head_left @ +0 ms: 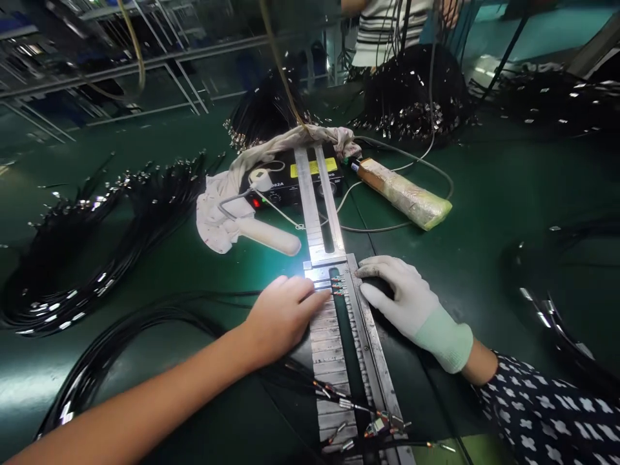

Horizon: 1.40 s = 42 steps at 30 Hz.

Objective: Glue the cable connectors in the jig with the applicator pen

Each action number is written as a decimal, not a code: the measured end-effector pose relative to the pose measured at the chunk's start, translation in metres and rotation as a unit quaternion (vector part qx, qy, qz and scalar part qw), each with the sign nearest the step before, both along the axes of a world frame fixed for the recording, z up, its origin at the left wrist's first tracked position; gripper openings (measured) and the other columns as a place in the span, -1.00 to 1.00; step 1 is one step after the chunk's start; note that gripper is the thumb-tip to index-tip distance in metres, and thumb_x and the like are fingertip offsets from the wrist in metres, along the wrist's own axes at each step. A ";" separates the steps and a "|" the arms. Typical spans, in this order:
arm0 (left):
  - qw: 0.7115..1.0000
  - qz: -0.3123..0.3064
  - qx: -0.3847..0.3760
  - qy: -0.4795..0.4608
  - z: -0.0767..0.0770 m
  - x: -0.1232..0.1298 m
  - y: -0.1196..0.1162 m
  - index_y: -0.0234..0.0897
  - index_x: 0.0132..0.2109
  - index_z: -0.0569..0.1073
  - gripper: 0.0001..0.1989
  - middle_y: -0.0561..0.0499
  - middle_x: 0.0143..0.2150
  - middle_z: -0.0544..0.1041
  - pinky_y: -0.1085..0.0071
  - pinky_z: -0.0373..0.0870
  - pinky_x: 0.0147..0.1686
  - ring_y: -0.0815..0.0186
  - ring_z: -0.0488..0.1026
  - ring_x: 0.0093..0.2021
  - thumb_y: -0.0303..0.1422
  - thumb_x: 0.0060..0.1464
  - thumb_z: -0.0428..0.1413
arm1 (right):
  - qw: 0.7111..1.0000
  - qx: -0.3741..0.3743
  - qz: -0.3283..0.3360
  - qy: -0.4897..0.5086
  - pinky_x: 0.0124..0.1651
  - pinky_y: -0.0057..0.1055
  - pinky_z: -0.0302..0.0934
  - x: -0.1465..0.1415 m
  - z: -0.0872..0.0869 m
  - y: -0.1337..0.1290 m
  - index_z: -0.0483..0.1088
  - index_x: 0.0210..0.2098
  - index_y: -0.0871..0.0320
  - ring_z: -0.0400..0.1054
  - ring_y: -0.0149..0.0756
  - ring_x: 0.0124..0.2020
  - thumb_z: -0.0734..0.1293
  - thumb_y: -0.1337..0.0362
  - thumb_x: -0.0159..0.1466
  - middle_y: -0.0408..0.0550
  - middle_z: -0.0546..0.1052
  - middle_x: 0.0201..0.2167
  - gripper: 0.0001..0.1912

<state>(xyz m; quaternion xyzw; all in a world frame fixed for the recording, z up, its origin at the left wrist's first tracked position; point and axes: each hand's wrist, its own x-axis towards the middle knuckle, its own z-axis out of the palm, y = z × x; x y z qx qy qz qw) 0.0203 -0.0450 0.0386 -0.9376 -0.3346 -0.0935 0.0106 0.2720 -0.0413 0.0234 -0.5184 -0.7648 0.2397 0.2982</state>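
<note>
A long slotted metal fixture point(332, 349) runs up the middle of the green table. My bare left hand point(285, 313) rests on its left side, fingers closed at the ends of black cables point(232, 294); what exactly they pinch is hidden. Small stripped wire ends point(338, 284) with coloured cores lie across the slot by my fingertips. My right hand point(397, 294), in a white glove with a green cuff, touches the right rail with its fingertips, thumb and fingers apart. More cable ends point(378, 426) lie loose over the near part of the fixture.
Behind the fixture sits a black device point(285, 190) with a red light and a cloth point(217, 206) over it. A wrapped tool handle point(404, 194) lies right of it. Black cable bundles point(159, 200) surround the work. A person in a striped top point(392, 29) is at the back.
</note>
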 end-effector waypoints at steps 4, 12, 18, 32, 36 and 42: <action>1.000 0.009 -0.025 0.017 0.001 0.013 0.008 -0.15 0.14 0.41 -0.63 -0.06 -0.28 0.42 0.33 0.13 -0.38 0.23 0.29 -0.33 -0.42 0.29 -0.13 | 1.000 0.012 0.012 0.000 0.10 -0.09 0.21 0.001 0.001 0.000 0.42 -0.14 0.02 0.35 -0.15 0.02 0.26 0.23 0.34 -0.12 0.50 -0.06 -0.86; 0.972 0.026 -0.234 -0.006 0.038 -0.022 -0.028 -0.23 -0.05 0.42 -0.79 -0.03 -0.17 0.46 0.35 0.27 -0.13 0.26 0.35 -0.14 -0.34 0.33 -0.08 | 1.000 -0.003 0.017 0.005 0.08 -0.08 0.23 0.002 0.001 -0.001 0.43 -0.12 0.04 0.36 -0.11 -0.02 0.25 0.21 0.33 -0.09 0.51 -0.08 -0.82; 0.941 0.026 -0.334 -0.040 0.044 -0.041 -0.044 -0.22 -0.18 0.43 -0.86 0.03 -0.23 0.42 0.38 0.26 -0.04 0.32 0.34 -0.18 -0.39 0.30 -0.02 | 1.000 -0.002 0.022 -0.002 0.08 -0.07 0.24 0.004 0.001 -0.002 0.42 -0.10 0.03 0.36 -0.10 -0.01 0.24 0.19 0.33 -0.08 0.50 -0.07 -0.81; 0.931 0.096 -0.256 -0.241 0.015 -0.031 -0.025 -0.26 -0.05 0.47 -0.80 -0.01 -0.22 0.45 0.45 0.35 -0.21 0.37 0.40 -0.22 -0.47 0.29 -0.01 | 0.999 -0.018 0.033 -0.008 0.12 -0.03 0.20 0.006 0.004 -0.004 0.39 -0.08 0.02 0.32 -0.10 0.06 0.25 0.24 0.35 -0.06 0.48 -0.03 -0.83; 0.967 0.029 -0.198 -0.161 0.007 -0.025 -0.017 -0.19 0.14 0.39 -0.63 -0.01 -0.24 0.41 0.46 0.32 -0.30 0.36 0.36 -0.27 -0.51 0.31 -0.14 | 0.999 -0.027 0.030 0.000 0.12 -0.06 0.19 0.006 0.004 -0.004 0.39 -0.07 0.00 0.32 -0.14 0.06 0.25 0.21 0.36 -0.10 0.48 -0.03 -0.84; 0.995 -0.014 -0.083 -0.055 0.014 -0.017 -0.011 -0.32 0.12 0.36 -0.68 -0.06 -0.27 0.40 0.44 0.31 -0.37 0.32 0.32 -0.32 -0.49 0.33 -0.16 | 0.999 -0.017 0.027 0.000 0.13 -0.09 0.18 0.008 -0.001 -0.002 0.40 -0.07 -0.02 0.34 -0.15 0.05 0.29 0.25 0.33 -0.13 0.49 -0.03 -0.82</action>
